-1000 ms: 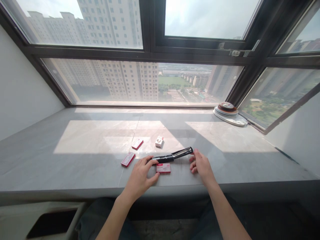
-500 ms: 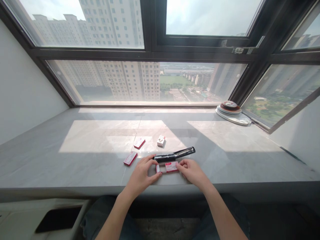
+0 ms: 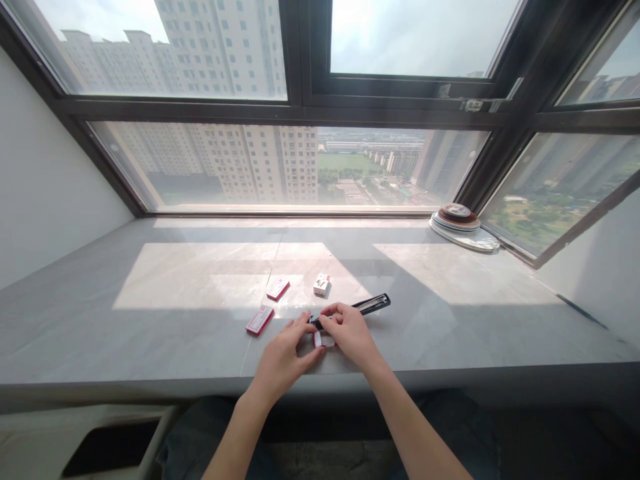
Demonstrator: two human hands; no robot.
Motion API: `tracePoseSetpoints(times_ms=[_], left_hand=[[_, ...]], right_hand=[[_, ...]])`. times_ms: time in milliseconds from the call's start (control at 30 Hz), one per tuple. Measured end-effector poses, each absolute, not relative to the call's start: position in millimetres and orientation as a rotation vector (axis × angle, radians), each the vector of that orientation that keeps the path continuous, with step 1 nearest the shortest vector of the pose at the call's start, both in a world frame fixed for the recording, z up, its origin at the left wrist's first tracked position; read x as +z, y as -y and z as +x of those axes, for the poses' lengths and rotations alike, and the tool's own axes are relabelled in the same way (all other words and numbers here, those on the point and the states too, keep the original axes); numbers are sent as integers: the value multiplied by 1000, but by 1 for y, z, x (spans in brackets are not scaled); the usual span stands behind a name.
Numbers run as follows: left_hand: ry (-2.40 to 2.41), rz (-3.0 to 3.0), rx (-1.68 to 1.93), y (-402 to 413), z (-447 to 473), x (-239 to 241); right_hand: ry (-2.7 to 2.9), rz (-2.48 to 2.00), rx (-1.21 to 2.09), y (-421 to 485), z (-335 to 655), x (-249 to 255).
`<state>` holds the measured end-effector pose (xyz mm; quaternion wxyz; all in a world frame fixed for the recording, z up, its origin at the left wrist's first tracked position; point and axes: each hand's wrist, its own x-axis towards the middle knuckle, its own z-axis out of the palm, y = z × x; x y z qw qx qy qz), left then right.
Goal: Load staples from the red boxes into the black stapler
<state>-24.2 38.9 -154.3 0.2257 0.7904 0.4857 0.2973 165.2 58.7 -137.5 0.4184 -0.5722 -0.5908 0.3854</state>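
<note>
The left hand (image 3: 286, 350) holds thumb and forefinger apart around the near end of an opened box (image 3: 318, 339), one digit at each long edge, apparently to keep so light an item from sliding. The right hand (image 3: 349, 333) is drawn in, fingertips gathered over the body of the stapler (image 3: 373, 304); whether they pinch anything there cannot be told, since the fingers cover the spot. The stapler lies just beyond the box on the tabletop (image 3: 175, 347), its right-hand length angled away, which leaves the metal channel exposed and presumably within easy reach. The box sits directly before the person, between the hands, partly hidden by the right one. Two flat packs, a nearer pack (image 3: 260, 320) and a farther pack (image 3: 278, 289), lie to the left, and a white carton (image 3: 321, 285) stands beyond the stapler; all are judged to be set aside so as to leave working room. As to materials, the stapler is long, narrow and black with a bright metal strip; the packs appear to be card, oblong, pale-topped and red-edged; the carton is blockier; the tabletop is smooth, grey, faintly veined and stone-like.
</note>
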Motion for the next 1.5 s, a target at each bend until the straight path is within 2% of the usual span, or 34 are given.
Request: tracePoseSetpoints(times_ms=[333, 467, 600, 733, 867, 1000, 1167, 1333, 1500], left_hand=[[-1336, 2134, 803, -38, -25, -150], [-1342, 2134, 822, -37, -26, -148], [-1345, 2148, 886, -30, -32, -140], [-1574, 2184, 913, -21, -29, -135], [-1632, 2278, 836, -15, -5, -138], [-1670, 2292, 909, -11, 17, -143], [-1695, 2268, 992, -10, 21, -149], [-1754, 2258, 938, -17, 23, -148], [-1770, 2249, 876, -21, 26, -143]], right_hand=[[1984, -1417, 612, -43, 172, -102], [2177, -1441, 610, -35, 189, -98], [2035, -1527, 636, -25, 217, -104], [1842, -1764, 576, -20, 242, -123], [1882, -1666, 672, -22, 234, -136], [1814, -1636, 736, -24, 230, -140], [1467, -1813, 1016, -28, 288, -144], [1431, -1374, 1172, -57, 315, -126], [1617, -1153, 1172, -96, 273, -102]])
